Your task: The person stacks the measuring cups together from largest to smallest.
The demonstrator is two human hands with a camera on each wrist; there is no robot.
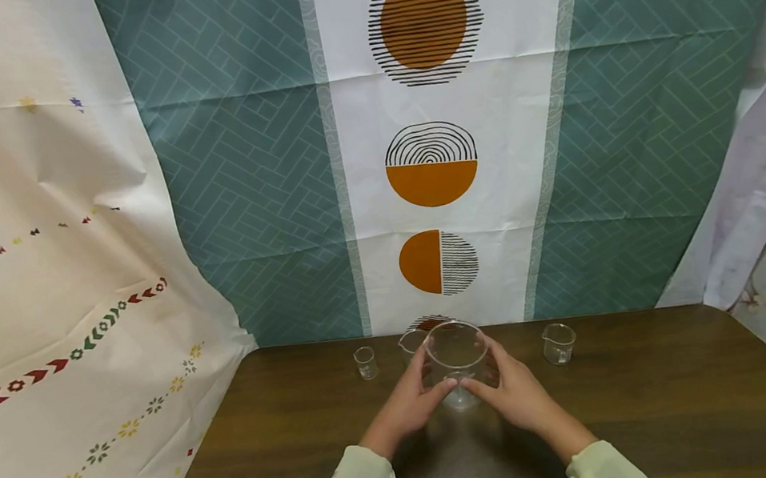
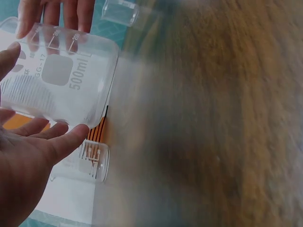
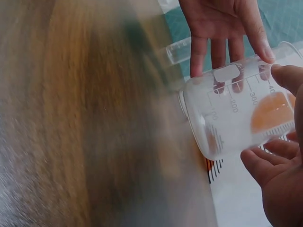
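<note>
A large clear glass beaker point(image 1: 460, 397) stands upright between both hands, its wide rim towards the head camera. My left hand point(image 1: 411, 406) holds its left side and my right hand point(image 1: 520, 394) its right, thumbs nearly meeting at the front. In the left wrist view the beaker point(image 2: 94, 90) carries a 500ml marking; in the right wrist view its graduations show on the beaker point(image 3: 222, 123). The fingers curve along the glass, partly seen through it. No contents are visible. Whether its base touches the table cannot be told.
Behind the large beaker, a smaller spouted beaker point(image 1: 411, 340) is partly covered. A tiny beaker point(image 1: 365, 363) stands to the left and another small beaker point(image 1: 559, 344) to the right on the brown wooden table point(image 1: 294, 444). Patterned cloth point(image 1: 243, 168) hangs along the back.
</note>
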